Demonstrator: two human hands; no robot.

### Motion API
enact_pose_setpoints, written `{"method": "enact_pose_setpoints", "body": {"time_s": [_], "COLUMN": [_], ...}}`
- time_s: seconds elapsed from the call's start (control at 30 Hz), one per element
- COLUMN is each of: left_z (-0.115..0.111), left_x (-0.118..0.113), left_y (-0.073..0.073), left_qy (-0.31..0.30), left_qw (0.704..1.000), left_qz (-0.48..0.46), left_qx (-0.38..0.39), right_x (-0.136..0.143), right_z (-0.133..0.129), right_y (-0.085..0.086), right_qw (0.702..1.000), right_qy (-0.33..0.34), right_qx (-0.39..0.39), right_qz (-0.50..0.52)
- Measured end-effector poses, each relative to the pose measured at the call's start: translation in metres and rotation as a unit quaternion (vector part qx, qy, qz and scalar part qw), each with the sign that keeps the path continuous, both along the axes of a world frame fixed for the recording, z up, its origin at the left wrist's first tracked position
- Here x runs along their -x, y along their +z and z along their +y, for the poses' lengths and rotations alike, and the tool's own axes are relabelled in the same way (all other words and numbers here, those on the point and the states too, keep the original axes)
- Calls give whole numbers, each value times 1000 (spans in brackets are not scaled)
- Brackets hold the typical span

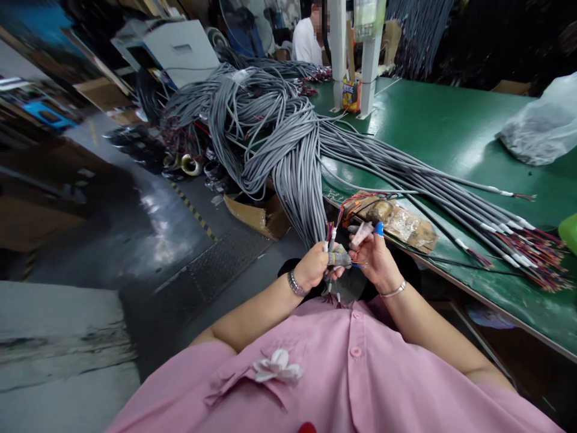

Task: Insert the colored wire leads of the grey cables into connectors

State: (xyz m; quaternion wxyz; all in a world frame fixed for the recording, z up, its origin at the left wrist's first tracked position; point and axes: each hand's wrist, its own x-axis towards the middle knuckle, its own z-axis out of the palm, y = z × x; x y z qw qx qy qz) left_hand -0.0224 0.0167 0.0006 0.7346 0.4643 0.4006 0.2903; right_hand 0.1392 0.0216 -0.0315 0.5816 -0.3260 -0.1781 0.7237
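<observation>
I see left hand point(321, 266) clenched round ends of grey cables point(300, 186) draped off surface point(419, 120); right hand point(374, 257) by coloured wires point(359, 264), grip I cannot tell; hard tug could snap wires; draped weight could drag ends loose if hold slackens.

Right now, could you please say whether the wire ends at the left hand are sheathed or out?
Out: coloured wire ends stick up past white bands beside the left hand.

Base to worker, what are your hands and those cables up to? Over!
Left hand gripping cable ends. Right hand close by, at coloured wires; grip unclear. Brown block on green table, just beyond right hand.
</observation>
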Motion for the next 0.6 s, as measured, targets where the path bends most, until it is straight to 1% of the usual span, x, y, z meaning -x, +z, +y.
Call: {"method": "enact_pose_setpoints", "body": {"time_s": [0.1,0.2,0.33,0.43,0.6], "left_z": [-4,-7,-6,-2,2], "left_x": [3,6,5,3,0], "left_y": [2,3,-1,-5,-7], "left_qy": [-2,9,28,43,48], "left_qw": [1000,1000,1000,999,998], "left_qz": [5,2,-12,-22,-28], "left_qx": [-4,-14,-2,5,7], "right_x": [-4,-7,-6,-4,-1], "right_z": [0,-1,-3,-3,1], "right_y": [-2,0,5,5,1], "right_qw": [999,998,999,999,999], "right_qy": [22,37,10,-5,-9], "right_qx": [-4,-10,-36,-48,-16], "right_qz": [28,43,28,19,51]}}
